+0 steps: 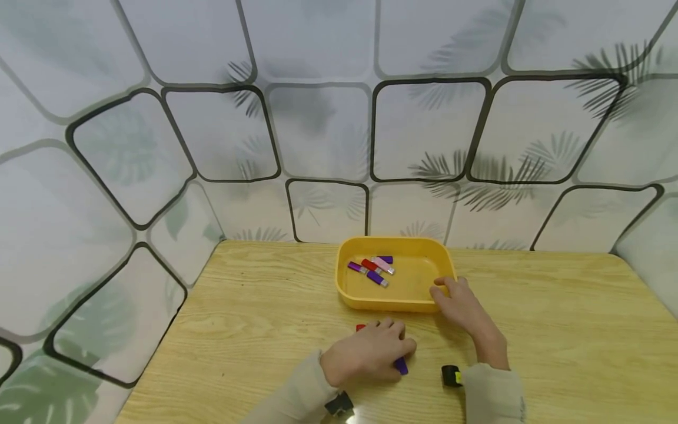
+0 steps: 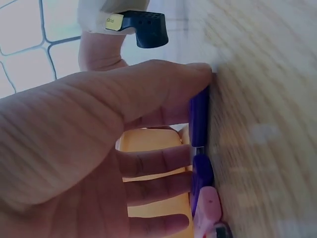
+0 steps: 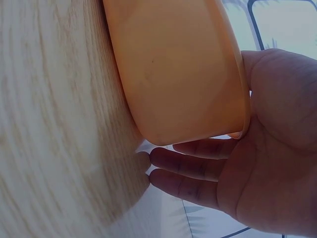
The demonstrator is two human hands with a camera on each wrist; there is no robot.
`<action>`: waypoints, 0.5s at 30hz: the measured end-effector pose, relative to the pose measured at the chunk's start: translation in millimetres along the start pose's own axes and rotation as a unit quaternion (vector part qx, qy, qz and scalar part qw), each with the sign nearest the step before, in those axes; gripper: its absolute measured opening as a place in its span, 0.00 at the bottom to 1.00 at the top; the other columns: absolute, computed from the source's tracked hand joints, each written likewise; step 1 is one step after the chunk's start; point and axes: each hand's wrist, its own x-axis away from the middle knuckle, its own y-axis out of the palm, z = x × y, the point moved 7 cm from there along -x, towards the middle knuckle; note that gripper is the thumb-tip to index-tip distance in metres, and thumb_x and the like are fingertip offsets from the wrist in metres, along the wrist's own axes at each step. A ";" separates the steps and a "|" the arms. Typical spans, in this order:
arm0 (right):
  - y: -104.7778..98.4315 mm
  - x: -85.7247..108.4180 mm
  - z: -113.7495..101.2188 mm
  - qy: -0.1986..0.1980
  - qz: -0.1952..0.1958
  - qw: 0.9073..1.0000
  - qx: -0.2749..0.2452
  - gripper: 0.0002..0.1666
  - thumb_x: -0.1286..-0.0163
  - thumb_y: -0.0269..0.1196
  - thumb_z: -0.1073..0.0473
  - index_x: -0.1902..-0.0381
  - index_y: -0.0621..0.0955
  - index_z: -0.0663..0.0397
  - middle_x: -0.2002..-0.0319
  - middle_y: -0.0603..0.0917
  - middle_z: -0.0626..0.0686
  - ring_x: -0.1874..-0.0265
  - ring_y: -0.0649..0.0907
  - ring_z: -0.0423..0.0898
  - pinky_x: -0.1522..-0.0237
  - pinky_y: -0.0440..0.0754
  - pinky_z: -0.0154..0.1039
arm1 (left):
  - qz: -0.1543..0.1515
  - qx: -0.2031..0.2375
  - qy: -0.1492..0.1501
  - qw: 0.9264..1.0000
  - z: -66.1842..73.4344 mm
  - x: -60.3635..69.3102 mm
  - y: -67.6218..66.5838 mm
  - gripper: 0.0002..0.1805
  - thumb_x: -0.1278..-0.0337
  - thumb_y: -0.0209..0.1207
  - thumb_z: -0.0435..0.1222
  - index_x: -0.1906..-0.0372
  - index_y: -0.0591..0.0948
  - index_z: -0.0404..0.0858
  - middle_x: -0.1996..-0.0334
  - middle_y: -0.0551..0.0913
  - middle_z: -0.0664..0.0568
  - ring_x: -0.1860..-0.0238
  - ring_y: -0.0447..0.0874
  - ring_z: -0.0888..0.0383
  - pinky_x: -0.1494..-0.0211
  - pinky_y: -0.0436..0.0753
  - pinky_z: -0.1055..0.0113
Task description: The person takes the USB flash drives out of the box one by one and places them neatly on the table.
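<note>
My left hand [image 1: 371, 350] lies low over several USB sticks on the table, its fingers mostly straight. In the left wrist view, the thumb and fingers touch a dark purple USB stick [image 2: 199, 119]. Farther along the row lie a second purple stick [image 2: 202, 171] and a pink one [image 2: 209, 204]. A red end [image 1: 361, 327] shows past the left fingers in the head view; the hand hides the rest. My right hand [image 1: 462, 307] grips the near right corner of a yellow tray [image 1: 389, 305], thumb over the rim and other fingers outside.
Inside the tray, toward its left side, lie several USB sticks, among them a purple one [image 1: 376, 278], a red one [image 1: 369, 265] and a pink one [image 1: 384, 265]. The tray stands near the back of the wooden table [image 1: 254, 306], before a patterned wall [image 1: 328, 129].
</note>
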 end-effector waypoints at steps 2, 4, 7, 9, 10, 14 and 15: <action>-0.1 0.0 -0.4 -0.001 -0.002 1.000 0.000 0.31 0.21 0.47 0.51 0.34 0.68 0.72 0.39 0.62 0.75 0.48 0.73 0.64 0.46 0.72 0.60 | -0.004 0.006 -0.004 1.000 -0.6 -1.0 1.0 0.14 0.40 0.65 0.50 0.54 0.75 0.57 0.57 0.70 0.61 0.55 0.68 0.63 0.53 0.74 0.66; -0.5 -0.5 -0.5 0.000 -0.002 1.000 0.002 0.31 0.21 0.47 0.51 0.34 0.68 0.72 0.39 0.62 0.75 0.47 0.73 0.64 0.45 0.72 0.60 | -0.007 0.014 -0.007 1.000 -1.0 -1.7 2.0 0.13 0.40 0.65 0.51 0.55 0.75 0.57 0.57 0.70 0.60 0.55 0.68 0.62 0.52 0.75 0.65; -1.0 -1.1 -0.2 0.000 0.000 1.000 0.006 0.31 0.21 0.47 0.51 0.34 0.68 0.72 0.40 0.63 0.74 0.48 0.74 0.64 0.45 0.71 0.61 | -0.005 0.022 -0.008 1.000 -1.6 -3.1 3.9 0.14 0.40 0.63 0.56 0.56 0.75 0.58 0.58 0.69 0.61 0.55 0.67 0.62 0.53 0.74 0.64; -1.0 -1.5 0.2 0.000 0.001 1.000 0.006 0.31 0.21 0.47 0.51 0.34 0.68 0.72 0.41 0.63 0.74 0.48 0.74 0.64 0.44 0.71 0.61 | 0.000 0.026 -0.006 1.000 -2.0 -4.0 4.7 0.14 0.39 0.62 0.57 0.57 0.74 0.57 0.58 0.69 0.61 0.55 0.67 0.61 0.52 0.73 0.64; -0.8 -1.4 0.5 0.000 0.001 1.000 0.005 0.30 0.21 0.47 0.51 0.34 0.69 0.71 0.41 0.64 0.74 0.48 0.74 0.63 0.44 0.71 0.61 | 0.006 0.024 -0.005 1.000 -2.4 -4.4 4.9 0.13 0.39 0.62 0.56 0.58 0.74 0.57 0.59 0.69 0.61 0.55 0.67 0.61 0.53 0.73 0.64; 0.6 -1.5 1.6 0.000 0.002 1.000 0.002 0.30 0.21 0.47 0.51 0.34 0.69 0.71 0.41 0.63 0.74 0.49 0.74 0.63 0.44 0.71 0.60 | 0.025 0.014 -0.001 1.000 -4.7 -4.5 4.7 0.10 0.36 0.61 0.52 0.60 0.74 0.56 0.61 0.68 0.61 0.55 0.67 0.62 0.51 0.72 0.66; 1.1 -1.4 2.0 0.000 0.003 1.000 0.001 0.30 0.21 0.47 0.52 0.34 0.69 0.71 0.41 0.64 0.73 0.49 0.74 0.62 0.44 0.71 0.60 | 0.029 0.010 0.000 1.000 -5.4 -4.4 4.7 0.09 0.36 0.61 0.52 0.60 0.74 0.56 0.61 0.68 0.61 0.56 0.67 0.62 0.52 0.72 0.67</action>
